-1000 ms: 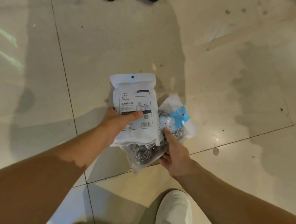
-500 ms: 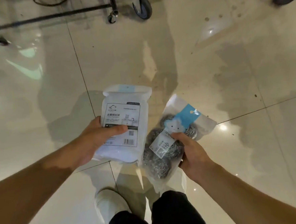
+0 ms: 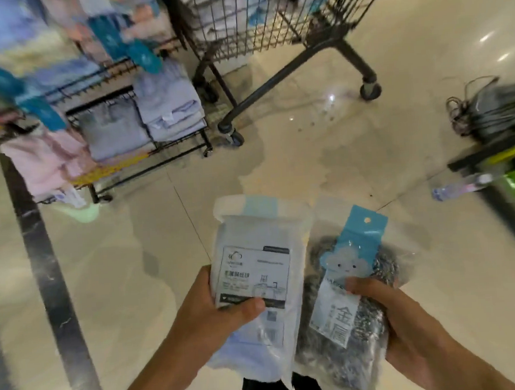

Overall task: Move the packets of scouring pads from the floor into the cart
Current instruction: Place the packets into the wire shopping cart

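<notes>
Glossy shop floor, black wire cart ahead: left hand pinches light white labelled packet; right hand clasps crinkly clear steel-wool packet, likely slippery.

A shop floor, in the household goods aisle.
A black wire shopping cart on castors stood on glossy beige floor tiles, beside a low black wire display rack stacked with folded pastel towels and yellow price strips.

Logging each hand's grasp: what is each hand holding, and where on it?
Left hand grips the white packet at its left edge, mid-height. Right hand grips the clear packet of steel scourers along its right side.
</notes>
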Demonstrator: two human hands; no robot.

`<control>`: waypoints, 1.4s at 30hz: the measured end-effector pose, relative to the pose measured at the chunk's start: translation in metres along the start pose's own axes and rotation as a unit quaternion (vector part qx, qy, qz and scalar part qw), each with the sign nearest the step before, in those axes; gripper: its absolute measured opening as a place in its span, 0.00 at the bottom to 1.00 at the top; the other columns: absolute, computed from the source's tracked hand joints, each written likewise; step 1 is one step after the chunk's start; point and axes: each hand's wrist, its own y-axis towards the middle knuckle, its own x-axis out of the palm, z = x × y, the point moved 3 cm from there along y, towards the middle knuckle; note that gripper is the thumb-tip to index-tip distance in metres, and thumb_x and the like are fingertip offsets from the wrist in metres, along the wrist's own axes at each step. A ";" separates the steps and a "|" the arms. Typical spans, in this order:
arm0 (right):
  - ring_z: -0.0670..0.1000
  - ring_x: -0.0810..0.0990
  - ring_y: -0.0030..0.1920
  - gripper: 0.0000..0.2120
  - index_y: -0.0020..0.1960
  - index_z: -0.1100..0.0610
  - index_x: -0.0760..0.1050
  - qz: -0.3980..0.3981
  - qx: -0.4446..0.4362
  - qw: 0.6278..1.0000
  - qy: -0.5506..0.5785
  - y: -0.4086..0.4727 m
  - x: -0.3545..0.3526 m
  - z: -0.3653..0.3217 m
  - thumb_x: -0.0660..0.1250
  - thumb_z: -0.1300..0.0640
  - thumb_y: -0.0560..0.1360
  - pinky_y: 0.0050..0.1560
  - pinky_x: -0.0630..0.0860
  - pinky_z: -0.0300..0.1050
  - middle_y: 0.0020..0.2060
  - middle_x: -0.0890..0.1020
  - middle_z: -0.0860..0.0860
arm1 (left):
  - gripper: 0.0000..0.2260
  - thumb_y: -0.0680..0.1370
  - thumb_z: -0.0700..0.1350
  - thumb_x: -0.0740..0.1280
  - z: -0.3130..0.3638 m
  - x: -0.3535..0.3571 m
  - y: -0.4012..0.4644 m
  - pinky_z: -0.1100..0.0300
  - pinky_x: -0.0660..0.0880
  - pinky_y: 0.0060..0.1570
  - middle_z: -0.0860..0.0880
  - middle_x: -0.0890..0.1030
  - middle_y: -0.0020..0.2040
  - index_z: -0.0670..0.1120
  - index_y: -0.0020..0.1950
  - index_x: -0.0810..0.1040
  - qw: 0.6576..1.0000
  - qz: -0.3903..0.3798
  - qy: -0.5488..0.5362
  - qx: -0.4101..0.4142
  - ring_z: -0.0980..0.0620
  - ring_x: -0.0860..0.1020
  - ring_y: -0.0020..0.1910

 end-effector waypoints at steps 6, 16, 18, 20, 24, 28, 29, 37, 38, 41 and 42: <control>0.59 0.89 0.50 0.23 0.62 0.60 0.83 0.038 -0.068 0.997 0.017 -0.124 0.000 -0.028 0.74 0.59 0.67 0.57 0.81 0.56 0.54 0.89 0.60 | 0.30 0.63 0.47 0.85 0.066 0.011 -0.095 0.56 0.81 0.53 0.56 0.88 0.53 0.51 0.61 0.78 0.999 -0.004 0.019 0.026 0.55 0.86 0.53; 0.60 0.88 0.55 0.19 0.60 0.58 0.83 0.011 -0.139 0.990 -0.009 -0.220 -0.010 -0.107 0.73 0.58 0.69 0.63 0.80 0.60 0.53 0.89 0.59 | 0.32 0.62 0.54 0.82 0.164 0.028 -0.171 0.56 0.82 0.53 0.57 0.87 0.55 0.55 0.63 0.77 0.994 -0.006 -0.007 0.112 0.57 0.86 0.54; 0.60 0.88 0.54 0.20 0.60 0.58 0.82 0.004 -0.155 0.988 -0.019 -0.224 -0.012 -0.128 0.73 0.57 0.69 0.62 0.80 0.60 0.53 0.89 0.59 | 0.31 0.63 0.55 0.80 0.183 0.033 -0.175 0.59 0.82 0.50 0.56 0.88 0.56 0.54 0.64 0.77 0.993 -0.010 -0.023 0.117 0.57 0.86 0.53; 0.60 0.88 0.53 0.21 0.60 0.59 0.82 -0.002 -0.165 0.986 -0.033 -0.221 -0.016 -0.154 0.73 0.55 0.68 0.61 0.81 0.60 0.52 0.89 0.59 | 0.29 0.65 0.54 0.79 0.203 0.041 -0.172 0.58 0.82 0.51 0.56 0.88 0.56 0.54 0.64 0.77 0.992 -0.006 -0.034 0.118 0.57 0.87 0.53; 0.58 0.90 0.47 0.22 0.61 0.60 0.80 -0.010 -0.198 0.979 -0.053 -0.198 -0.029 -0.221 0.73 0.56 0.67 0.51 0.82 0.55 0.50 0.90 0.59 | 0.22 0.72 0.48 0.78 0.252 0.070 -0.147 0.56 0.82 0.52 0.56 0.88 0.54 0.54 0.65 0.78 0.992 -0.002 -0.058 0.116 0.56 0.87 0.52; 0.57 0.90 0.45 0.22 0.63 0.60 0.78 0.005 -0.208 0.977 -0.048 -0.166 -0.058 -0.300 0.74 0.58 0.70 0.46 0.82 0.52 0.48 0.90 0.58 | 0.24 0.71 0.49 0.79 0.312 0.114 -0.112 0.58 0.83 0.51 0.57 0.88 0.54 0.54 0.65 0.77 0.989 0.017 -0.081 0.119 0.57 0.87 0.52; 0.58 0.90 0.45 0.20 0.64 0.61 0.78 0.013 -0.204 0.978 -0.050 -0.158 -0.067 -0.317 0.74 0.59 0.73 0.46 0.82 0.52 0.48 0.90 0.59 | 0.22 0.73 0.48 0.78 0.325 0.125 -0.105 0.61 0.83 0.49 0.57 0.88 0.54 0.54 0.65 0.77 0.989 0.023 -0.083 0.123 0.57 0.87 0.52; 0.65 0.87 0.52 0.21 0.64 0.62 0.77 0.016 -0.179 0.981 -0.073 -0.118 -0.097 -0.420 0.73 0.60 0.73 0.49 0.82 0.56 0.48 0.89 0.61 | 0.20 0.75 0.47 0.78 0.404 0.177 -0.052 0.62 0.82 0.46 0.57 0.88 0.54 0.55 0.64 0.78 0.988 0.041 -0.090 0.119 0.57 0.87 0.51; 0.64 0.87 0.52 0.24 0.64 0.62 0.77 0.006 -0.176 0.981 -0.077 -0.113 -0.093 -0.432 0.74 0.58 0.70 0.48 0.82 0.55 0.49 0.89 0.61 | 0.20 0.75 0.47 0.78 0.411 0.177 -0.047 0.64 0.82 0.45 0.57 0.88 0.54 0.54 0.64 0.78 0.988 0.047 -0.091 0.120 0.58 0.87 0.51; 0.64 0.88 0.51 0.28 0.65 0.61 0.77 -0.022 -0.170 0.981 -0.090 -0.094 -0.072 -0.465 0.74 0.55 0.66 0.48 0.83 0.56 0.50 0.89 0.61 | 0.18 0.75 0.47 0.77 0.427 0.164 -0.032 0.64 0.82 0.44 0.56 0.88 0.55 0.54 0.64 0.78 0.986 0.068 -0.111 0.107 0.58 0.87 0.51; 0.65 0.88 0.51 0.28 0.65 0.61 0.77 -0.025 -0.164 0.982 -0.094 -0.086 -0.063 -0.476 0.74 0.56 0.66 0.50 0.83 0.57 0.50 0.89 0.61 | 0.18 0.75 0.47 0.77 0.431 0.157 -0.024 0.63 0.82 0.45 0.57 0.88 0.55 0.53 0.63 0.78 0.984 0.080 -0.119 0.102 0.58 0.87 0.51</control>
